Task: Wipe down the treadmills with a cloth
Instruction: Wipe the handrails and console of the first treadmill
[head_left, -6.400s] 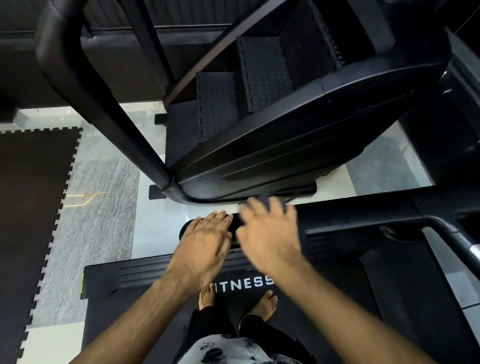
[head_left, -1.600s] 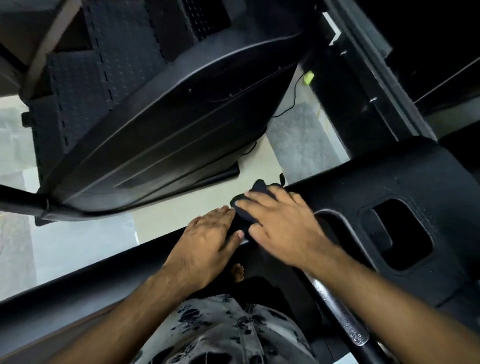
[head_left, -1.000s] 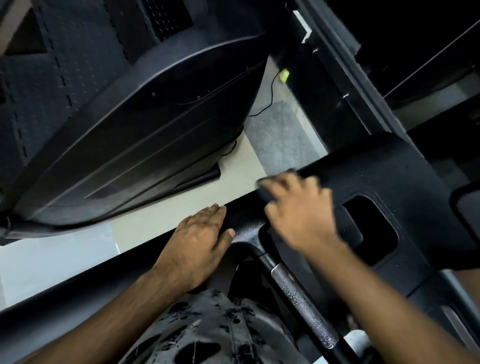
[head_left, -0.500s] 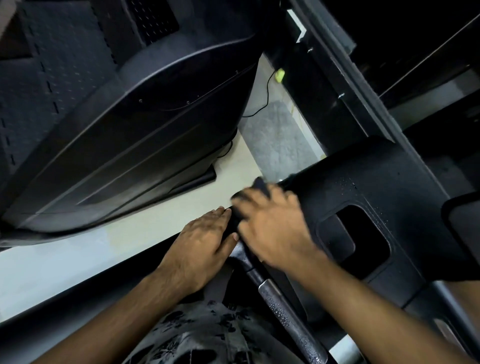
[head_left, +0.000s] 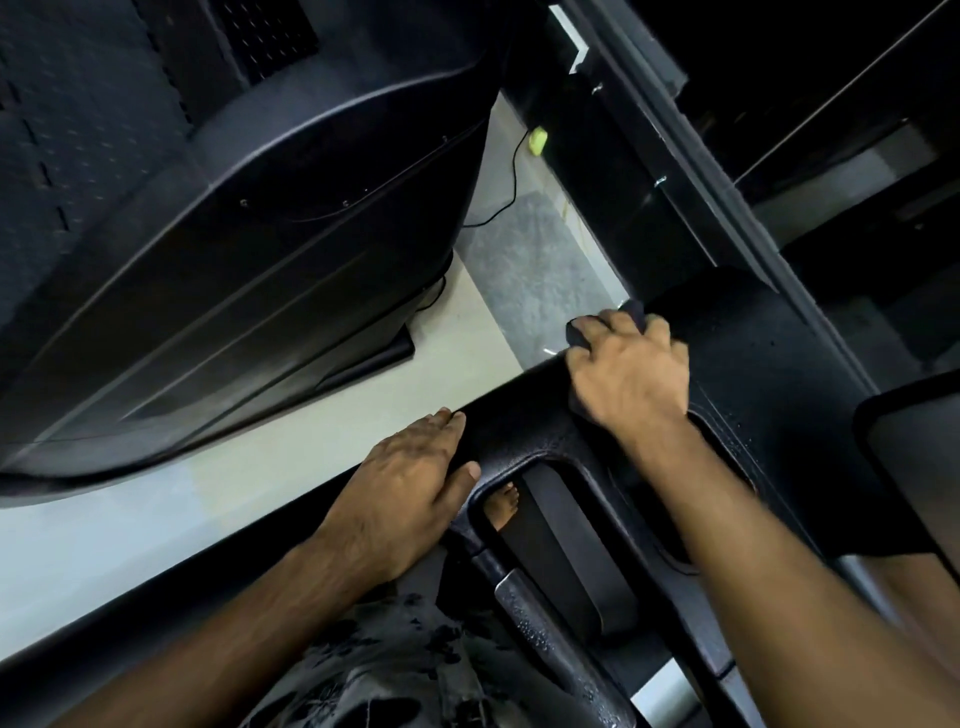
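Note:
The black treadmill console (head_left: 769, 364) fills the right half, wet with small drops. My right hand (head_left: 631, 371) presses a dark cloth (head_left: 636, 312) against the console's far edge; the fingers curl over the cloth, and only its dark edges show past them. My left hand (head_left: 410, 486) rests flat on the console's front rail (head_left: 514, 426), fingers straight and thumb spread. A wet metal grip bar (head_left: 545, 634) runs down towards me below the console.
A large black stair machine (head_left: 234, 249) stands close on the left over pale floor (head_left: 363, 415). A thin cable (head_left: 511, 182) and a yellow-green plug (head_left: 537, 140) lie on the floor behind. A dark screen edge (head_left: 914, 457) sits at right. My bare foot (head_left: 504, 504) shows through the console gap.
My right hand has slid the cloth to the right and away from me along the console's edge, apart from my left hand. The left hand stays on the rail.

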